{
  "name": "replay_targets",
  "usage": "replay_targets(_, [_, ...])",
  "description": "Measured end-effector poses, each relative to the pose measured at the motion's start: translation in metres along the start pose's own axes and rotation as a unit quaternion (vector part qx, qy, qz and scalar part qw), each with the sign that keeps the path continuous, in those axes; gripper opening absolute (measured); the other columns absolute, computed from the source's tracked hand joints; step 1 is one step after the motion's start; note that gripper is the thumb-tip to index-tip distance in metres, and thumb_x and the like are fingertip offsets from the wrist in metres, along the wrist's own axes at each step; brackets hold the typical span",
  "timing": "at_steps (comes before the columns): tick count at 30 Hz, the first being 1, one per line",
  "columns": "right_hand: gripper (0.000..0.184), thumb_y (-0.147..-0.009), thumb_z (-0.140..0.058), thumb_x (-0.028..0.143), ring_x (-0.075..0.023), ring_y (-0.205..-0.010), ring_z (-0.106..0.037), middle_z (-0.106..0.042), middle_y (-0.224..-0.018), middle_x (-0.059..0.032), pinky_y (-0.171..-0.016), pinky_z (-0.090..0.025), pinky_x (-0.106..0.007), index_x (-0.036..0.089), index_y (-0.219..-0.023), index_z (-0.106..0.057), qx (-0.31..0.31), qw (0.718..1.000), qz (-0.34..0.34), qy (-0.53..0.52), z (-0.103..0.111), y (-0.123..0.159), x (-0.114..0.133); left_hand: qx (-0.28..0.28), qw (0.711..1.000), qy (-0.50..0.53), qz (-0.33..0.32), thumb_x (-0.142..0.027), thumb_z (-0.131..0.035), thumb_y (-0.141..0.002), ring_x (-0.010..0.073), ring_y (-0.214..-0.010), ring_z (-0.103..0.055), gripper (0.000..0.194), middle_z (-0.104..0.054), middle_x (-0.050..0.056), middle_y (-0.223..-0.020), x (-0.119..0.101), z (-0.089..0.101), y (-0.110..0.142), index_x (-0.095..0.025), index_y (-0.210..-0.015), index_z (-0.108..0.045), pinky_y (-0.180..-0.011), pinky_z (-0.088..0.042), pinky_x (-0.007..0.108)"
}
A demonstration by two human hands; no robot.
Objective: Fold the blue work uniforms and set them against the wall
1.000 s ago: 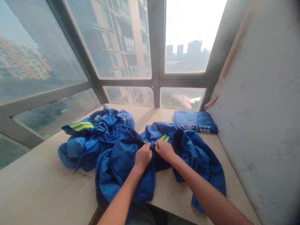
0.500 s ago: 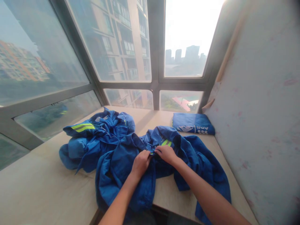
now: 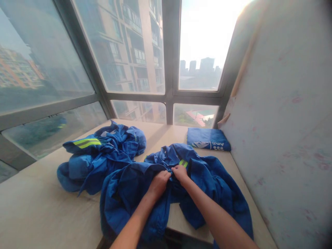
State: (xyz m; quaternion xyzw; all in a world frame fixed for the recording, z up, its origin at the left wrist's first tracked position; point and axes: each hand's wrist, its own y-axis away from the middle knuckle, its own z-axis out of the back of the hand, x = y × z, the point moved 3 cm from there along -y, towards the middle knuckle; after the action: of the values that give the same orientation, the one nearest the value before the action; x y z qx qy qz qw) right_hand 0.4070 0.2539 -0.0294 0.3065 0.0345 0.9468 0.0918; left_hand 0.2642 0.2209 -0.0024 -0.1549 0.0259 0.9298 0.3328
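Note:
A blue work jacket (image 3: 129,188) with a yellow-green reflective stripe lies spread and rumpled at the table's near edge. My left hand (image 3: 159,183) is closed on the jacket's front edge, its fingers curled into the cloth. Close beside it, my right hand (image 3: 181,174) pinches the jacket's other front edge. The two sets of fingertips almost meet at the middle of the garment. Whatever small part lies between them is hidden by the fingers. One side of the jacket drapes over the table's front edge.
A second crumpled blue garment (image 3: 103,157) with a reflective stripe lies to the left, touching the jacket. At the back right sits a folded blue garment (image 3: 209,138) with white lettering. Windows (image 3: 137,48) border the table (image 3: 46,214); a patterned wall (image 3: 285,138) closes the right side.
Both hands still hold the jacket's front edges at the middle. The left hand has turned a little further over the cloth, and the jacket's left panel has shifted slightly. The view has moved slightly.

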Motion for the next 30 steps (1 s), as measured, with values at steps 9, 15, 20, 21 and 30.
replay_targets(9, [0.021, -0.093, -0.06, 0.04, -0.0199, -0.088, -0.066, -0.072, -0.091, -0.0038, -0.071, -0.039, -0.024, 0.02, -0.097, -0.068, 0.028, 0.993, 0.107, 0.044, 0.002, 0.025, -0.001, -0.013, 0.994, 0.032, 0.1, -0.019, -0.047, -0.093, 0.0211, -0.097, -0.062, 0.015, -0.065, 0.007, -0.101, 0.014, -0.008, 0.016, -0.02, -0.099, -0.061, -0.08, -0.045, 0.028])
replay_targets(15, [0.023, -0.098, -0.05, 0.034, -0.0257, -0.1, -0.066, -0.068, -0.108, -0.0123, -0.072, -0.049, -0.03, 0.018, -0.11, -0.061, 0.012, 0.917, 0.269, 0.295, 0.008, 0.038, 0.021, -0.011, 0.989, 0.005, 0.147, -0.016, -0.047, -0.092, 0.0223, -0.096, -0.063, 0.018, -0.065, 0.009, -0.101, 0.012, -0.016, 0.011, -0.02, -0.095, -0.064, -0.078, -0.045, 0.03])
replay_targets(20, [0.024, -0.096, -0.042, 0.015, -0.0275, -0.093, -0.066, -0.068, -0.102, -0.0162, -0.071, -0.052, -0.036, 0.013, -0.105, -0.065, 0.052, 0.892, 0.313, 0.323, 0.002, 0.04, 0.032, -0.027, 0.988, 0.028, 0.149, -0.009, -0.045, -0.089, 0.0207, -0.094, -0.064, 0.021, -0.066, 0.009, -0.097, 0.018, -0.021, 0.011, -0.018, -0.09, -0.065, -0.078, -0.044, 0.028])
replay_targets(21, [0.025, -0.096, -0.042, 0.014, -0.0278, -0.092, -0.066, -0.068, -0.101, -0.0174, -0.071, -0.053, -0.037, 0.011, -0.105, -0.065, 0.061, 0.891, 0.316, 0.322, 0.001, 0.04, 0.033, -0.03, 0.988, 0.034, 0.147, -0.009, -0.045, -0.089, 0.0206, -0.093, -0.064, 0.021, -0.066, 0.009, -0.096, 0.019, -0.022, 0.011, -0.018, -0.09, -0.065, -0.078, -0.044, 0.028])
replay_targets(30, [0.03, -0.098, -0.043, 0.024, -0.0269, -0.092, -0.069, -0.073, -0.1, -0.0178, -0.078, -0.049, -0.035, 0.013, -0.099, -0.071, 0.064, 0.953, 0.182, 0.232, 0.0, 0.019, 0.02, -0.058, 0.989, 0.1, 0.09, -0.008, -0.047, -0.088, 0.0199, -0.095, -0.063, 0.021, -0.066, 0.007, -0.096, 0.024, -0.024, 0.014, -0.018, -0.092, -0.065, -0.082, -0.046, 0.029])
